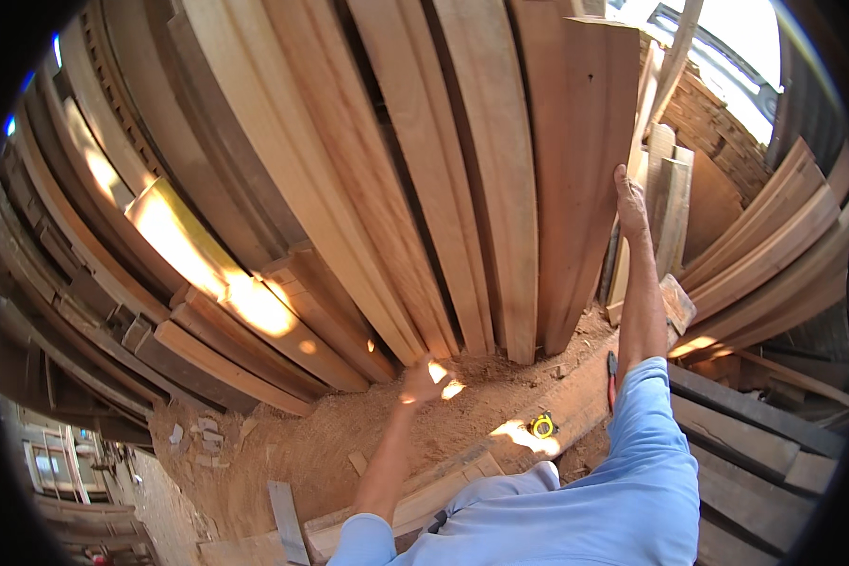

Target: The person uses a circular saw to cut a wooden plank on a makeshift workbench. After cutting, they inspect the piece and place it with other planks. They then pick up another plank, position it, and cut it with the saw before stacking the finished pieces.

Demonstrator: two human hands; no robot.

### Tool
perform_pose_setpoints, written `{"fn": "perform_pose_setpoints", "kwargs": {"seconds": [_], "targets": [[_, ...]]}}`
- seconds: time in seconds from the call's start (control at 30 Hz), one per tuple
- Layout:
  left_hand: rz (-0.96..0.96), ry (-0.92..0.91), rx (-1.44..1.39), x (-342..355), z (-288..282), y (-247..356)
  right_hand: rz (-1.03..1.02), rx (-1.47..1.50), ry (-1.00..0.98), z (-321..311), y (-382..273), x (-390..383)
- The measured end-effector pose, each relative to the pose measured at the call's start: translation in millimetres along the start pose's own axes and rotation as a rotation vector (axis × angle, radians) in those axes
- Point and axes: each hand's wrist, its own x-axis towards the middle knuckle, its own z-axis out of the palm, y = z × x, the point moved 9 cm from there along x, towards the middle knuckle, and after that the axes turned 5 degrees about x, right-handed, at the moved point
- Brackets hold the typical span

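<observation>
A wide reddish-brown wooden board (587, 141) stands upright, leaning with several long planks in front of me. My right hand (632, 206) grips its right edge, arm stretched out, the thumb side showing and the other fingers mostly hidden. Low down, my left hand (427, 381) is beside the bottom end of a pale plank (349, 189), just above the sawdust. Sunlight and blur smear its fingers, so I cannot make out their shape or whether they touch the wood. Other planks (489, 170) stand between the pale one and the wide board.
Sawdust (283, 415) covers the ground. A yellow tape measure (542, 425) lies on a timber beam (585, 387) near my body, with red-handled pliers (612, 382) to its right. More boards (774, 226) lean at the right; stacked timber (745, 462) lies below them. Dark planks (94, 264) crowd the left.
</observation>
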Motion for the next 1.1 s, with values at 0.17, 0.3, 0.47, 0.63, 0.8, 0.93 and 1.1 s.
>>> {"fn": "perform_pose_setpoints", "kwargs": {"seconds": [0.17, 0.3, 0.47, 0.63, 0.8, 0.93, 1.1], "targets": [[-0.026, 0.578, -0.010, 21, -199, 31, -0.014, -0.297, 0.071, 6, -3, 1], [-0.022, 0.861, 0.088, 33, -339, 83, 0.011, -0.291, 0.193, 11, 17, -1], [-0.122, 0.960, 0.078, 79, -409, 118, -0.073, -0.477, 0.371, 1, -34, -33], [-0.013, 1.033, -0.043, 98, -407, 131, -0.180, -0.462, 0.217, 21, -67, -70], [-0.071, 1.071, 0.027, 88, -408, 129, -0.233, -0.396, 0.099, 68, -93, -107], [-0.067, 1.218, 0.059, 60, -402, 115, -0.267, -0.398, -0.087, 126, -110, -131], [0.007, 1.198, 0.010, -9, -371, 115, -0.286, -0.227, -0.294, 226, -171, -152]]}}
